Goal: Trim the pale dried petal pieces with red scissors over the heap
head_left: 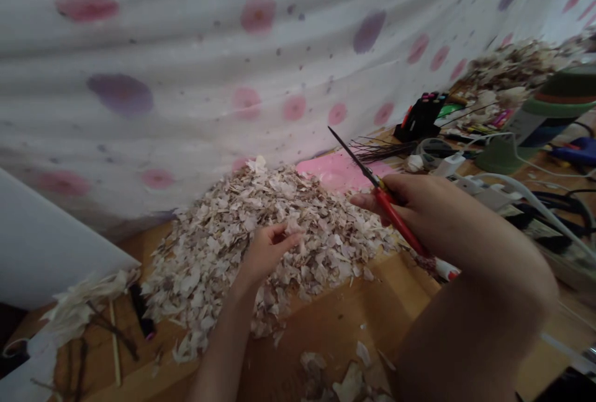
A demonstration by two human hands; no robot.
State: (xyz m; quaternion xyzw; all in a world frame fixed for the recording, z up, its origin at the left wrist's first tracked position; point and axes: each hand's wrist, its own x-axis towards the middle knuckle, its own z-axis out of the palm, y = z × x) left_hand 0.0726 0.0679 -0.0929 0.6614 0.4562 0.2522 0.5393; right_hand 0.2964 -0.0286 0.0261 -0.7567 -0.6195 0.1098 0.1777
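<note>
A broad heap of pale, dry, petal-like flakes (223, 222) lies on the wooden table. My left hand (267, 250) is at the heap's middle, thumb and fingers closed on a pale flake (294, 228); its exact outline blends into the heap behind. My right hand (410, 203) is raised over the heap's right side, gripping red-handled scissors (393, 219). Their dark pointed blades look closed and aim up and to the left, away from my left hand. More loose flakes (349, 383) are scattered near the table's front edge.
Behind hangs a white curtain (195, 54) with pink and purple dots. Beside the heap lies a pink sheet (335, 169). To the right are thin dark wires (377, 150), a black pen holder (421, 116), white cables and a green bottle (535, 122). Sticks (114, 340) lie at left.
</note>
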